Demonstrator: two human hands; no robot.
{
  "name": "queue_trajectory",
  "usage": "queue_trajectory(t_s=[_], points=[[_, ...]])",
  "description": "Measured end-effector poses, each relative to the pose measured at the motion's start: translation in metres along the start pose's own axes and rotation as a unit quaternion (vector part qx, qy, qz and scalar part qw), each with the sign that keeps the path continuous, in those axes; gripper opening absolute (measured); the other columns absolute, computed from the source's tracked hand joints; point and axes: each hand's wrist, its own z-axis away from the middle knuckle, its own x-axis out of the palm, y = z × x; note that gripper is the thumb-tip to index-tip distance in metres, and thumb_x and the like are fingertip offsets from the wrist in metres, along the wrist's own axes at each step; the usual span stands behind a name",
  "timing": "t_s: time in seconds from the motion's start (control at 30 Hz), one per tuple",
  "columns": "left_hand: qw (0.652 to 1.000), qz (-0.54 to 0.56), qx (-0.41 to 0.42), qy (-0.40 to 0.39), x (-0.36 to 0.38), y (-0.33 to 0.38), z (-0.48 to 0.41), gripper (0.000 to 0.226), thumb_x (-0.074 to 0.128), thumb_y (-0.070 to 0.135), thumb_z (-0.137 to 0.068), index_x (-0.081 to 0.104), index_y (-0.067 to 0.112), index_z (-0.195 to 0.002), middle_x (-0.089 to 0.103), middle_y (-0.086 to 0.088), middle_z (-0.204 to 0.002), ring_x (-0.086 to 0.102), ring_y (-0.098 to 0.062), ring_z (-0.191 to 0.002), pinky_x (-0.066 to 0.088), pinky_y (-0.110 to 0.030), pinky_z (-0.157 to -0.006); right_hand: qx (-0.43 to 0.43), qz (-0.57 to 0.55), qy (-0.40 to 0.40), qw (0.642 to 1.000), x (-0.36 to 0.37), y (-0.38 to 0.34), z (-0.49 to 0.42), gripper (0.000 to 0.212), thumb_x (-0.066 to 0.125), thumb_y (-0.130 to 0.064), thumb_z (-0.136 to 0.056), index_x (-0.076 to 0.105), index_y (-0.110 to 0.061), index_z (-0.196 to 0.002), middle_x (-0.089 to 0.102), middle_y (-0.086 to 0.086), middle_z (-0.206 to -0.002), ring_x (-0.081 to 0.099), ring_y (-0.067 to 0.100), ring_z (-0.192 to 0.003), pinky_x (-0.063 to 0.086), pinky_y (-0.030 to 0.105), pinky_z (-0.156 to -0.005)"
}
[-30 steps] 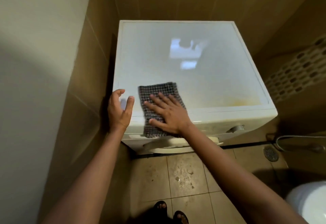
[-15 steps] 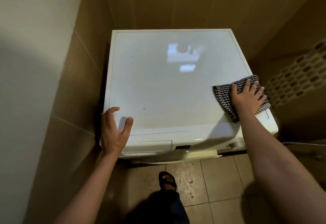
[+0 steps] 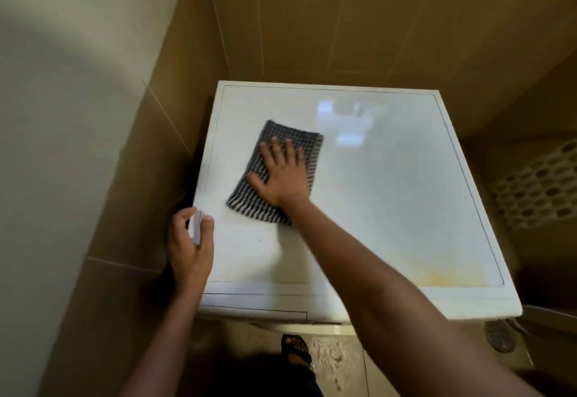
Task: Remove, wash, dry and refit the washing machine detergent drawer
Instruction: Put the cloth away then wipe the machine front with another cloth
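A white washing machine [image 3: 390, 196] fills the middle of the view, seen from above. A dark checked cloth [image 3: 307, 150] lies flat on the left half of its lid. My right hand [image 3: 281, 175] presses on the cloth with straight, spread fingers. My left hand [image 3: 190, 246] rests on the lid's left edge, thumb on top and fingers curled over the side. The detergent drawer front [image 3: 256, 310] shows closed at the machine's front left, flush with the panel.
Tan tiled walls close in behind and on the left [image 3: 125, 178]. A perforated white basket [image 3: 540, 187] stands to the right. A round floor drain [image 3: 499, 339] lies at the lower right. My sandalled foot [image 3: 296, 349] stands on the tiled floor before the machine.
My right hand has swept the cloth from the lid's right edge across to its left half. The left hand has stayed on the left edge. The camera has shifted left.
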Motion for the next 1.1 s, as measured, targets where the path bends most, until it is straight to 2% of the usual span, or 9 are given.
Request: queue_trajectory(t_s=[0.13, 0.3, 0.47, 0.67, 0.77, 0.87, 0.93, 1.0, 1.1], points=[[0.999, 0.033, 0.015, 0.01, 0.0, -0.007, -0.008, 0.05, 0.045, 0.052, -0.088, 0.056, 0.012, -0.116, 0.061, -0.008, -0.113, 0.058, -0.028, -0.102, 0.05, -0.049, -0.085, -0.156, 0.028, -0.027, 0.987, 0.02, -0.062, 0.03, 0.08, 0.015, -0.07, -0.089, 0.003, -0.025, -0.154, 0.001, 0.004, -0.161, -0.009, 0.029, -0.147, -0.012, 0.049, -0.117], [0.993, 0.113, 0.03, -0.011, -0.008, -0.007, -0.009, 0.045, 0.042, 0.041, -0.088, 0.055, 0.004, -0.111, 0.06, -0.013, -0.111, 0.057, -0.002, -0.096, 0.044, -0.017, -0.086, -0.265, 0.018, -0.039, 0.963, 0.033, -0.074, 0.082, 0.076, 0.026, -0.062, -0.092, 0.003, -0.024, -0.154, 0.0, 0.004, -0.161, -0.009, 0.027, -0.148, -0.008, 0.049, -0.118], [0.992, 0.119, 0.023, -0.03, -0.012, -0.006, -0.008, 0.042, 0.044, 0.042, -0.086, 0.056, 0.009, -0.11, 0.062, -0.003, -0.103, 0.058, -0.006, -0.09, 0.046, -0.027, -0.082, -0.324, 0.013, -0.068, 0.944, 0.031, -0.052, 0.128, 0.084, 0.034, -0.069, -0.089, 0.006, -0.025, -0.154, 0.004, 0.005, -0.161, -0.007, 0.028, -0.148, -0.001, 0.051, -0.118], [0.996, 0.042, 0.067, -0.032, -0.012, 0.001, -0.004, 0.044, 0.045, 0.044, -0.087, 0.063, 0.008, -0.105, 0.066, -0.006, -0.098, 0.059, -0.019, -0.085, 0.048, -0.035, -0.075, -0.373, 0.072, -0.102, 0.92, 0.03, -0.025, 0.197, 0.137, 0.053, -0.089, -0.056, -0.009, -0.014, -0.153, -0.008, 0.01, -0.161, -0.009, 0.027, -0.148, -0.005, 0.051, -0.118], [0.995, 0.047, 0.07, -0.045, -0.013, 0.007, -0.001, 0.044, 0.046, 0.043, -0.086, 0.063, 0.007, -0.103, 0.066, -0.007, -0.093, 0.057, -0.017, -0.077, 0.046, -0.031, -0.07, -0.383, 0.166, -0.11, 0.902, 0.031, -0.014, 0.227, 0.109, 0.064, -0.061, -0.074, 0.006, -0.016, -0.154, 0.011, 0.012, -0.16, 0.013, 0.03, -0.147, 0.01, 0.051, -0.116], [0.995, 0.062, 0.068, -0.042, -0.016, 0.008, 0.0, 0.047, 0.045, 0.044, -0.085, 0.063, 0.004, -0.103, 0.065, -0.008, -0.092, 0.055, -0.014, -0.076, 0.044, -0.022, -0.069, -0.381, 0.153, -0.078, 0.908, 0.019, -0.012, 0.234, 0.062, 0.035, -0.024, -0.091, 0.023, -0.021, -0.152, 0.025, 0.007, -0.157, 0.027, 0.025, -0.143, 0.023, 0.044, -0.116], [0.995, 0.069, 0.062, -0.036, -0.018, 0.009, 0.0, 0.047, 0.045, 0.044, -0.085, 0.063, 0.004, -0.102, 0.064, -0.005, -0.09, 0.054, -0.009, -0.074, 0.042, -0.012, -0.067, -0.376, 0.118, -0.136, 0.909, 0.007, -0.017, 0.232, 0.061, 0.022, -0.015, -0.093, 0.014, -0.019, -0.154, 0.013, 0.009, -0.159, 0.012, 0.027, -0.146, 0.013, 0.044, -0.119], [0.995, 0.079, 0.06, -0.033, -0.018, 0.011, 0.0, 0.047, 0.044, 0.043, -0.084, 0.063, 0.003, -0.101, 0.063, -0.004, -0.087, 0.051, -0.005, -0.07, 0.039, -0.008, -0.064, -0.363, 0.043, -0.217, 0.905, -0.009, -0.021, 0.226, 0.064, 0.033, -0.006, -0.094, 0.014, -0.019, -0.153, 0.01, 0.008, -0.16, 0.006, 0.026, -0.148, 0.005, 0.044, -0.121], [0.994, 0.085, 0.062, -0.025, -0.019, 0.013, -0.001, 0.047, 0.043, 0.04, -0.085, 0.064, 0.001, -0.1, 0.062, -0.003, -0.084, 0.049, 0.001, -0.064, 0.037, -0.008, -0.059, -0.315, -0.11, -0.322, 0.886, -0.047, -0.024, 0.196, 0.06, 0.047, 0.002, -0.087, 0.041, -0.018, -0.143, 0.043, 0.008, -0.147, 0.04, 0.024, -0.136, 0.032, 0.044, -0.114]])
